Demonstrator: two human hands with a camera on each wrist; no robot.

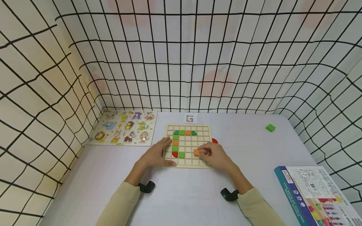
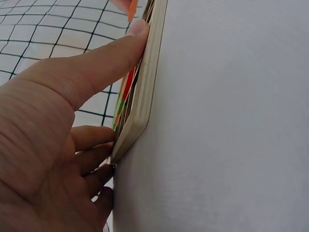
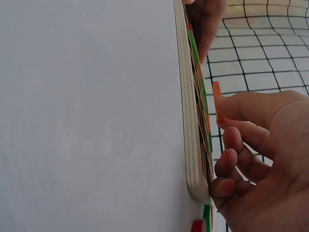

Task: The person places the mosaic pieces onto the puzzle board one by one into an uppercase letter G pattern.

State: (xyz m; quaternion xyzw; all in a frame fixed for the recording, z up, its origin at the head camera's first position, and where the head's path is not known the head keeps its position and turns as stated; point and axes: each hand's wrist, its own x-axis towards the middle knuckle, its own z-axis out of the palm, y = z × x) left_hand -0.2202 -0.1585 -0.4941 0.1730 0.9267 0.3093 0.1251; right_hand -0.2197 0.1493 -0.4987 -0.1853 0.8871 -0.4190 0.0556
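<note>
A wooden grid board (image 1: 189,144) lies on the white table, bearing several green, orange and red tiles along its top, left side and lower left. My left hand (image 1: 157,154) rests against the board's lower left corner, thumb on the front edge (image 2: 145,82) and fingers along the left side. Between thumb and fingertip, my right hand (image 1: 216,155) pinches an orange square tile (image 1: 196,152) over the lower right part of the grid. The right wrist view has this orange tile (image 3: 217,99) slightly above the board, apart from it; the other right fingers are curled.
Behind the board lies a small pattern card (image 1: 190,118). A red piece (image 1: 215,141) shows past the right edge, and a green tile (image 1: 270,127) lies farther right. An animal puzzle (image 1: 135,125) is at left, a box (image 1: 308,191) at front right. Black netting (image 1: 181,64) surrounds the table.
</note>
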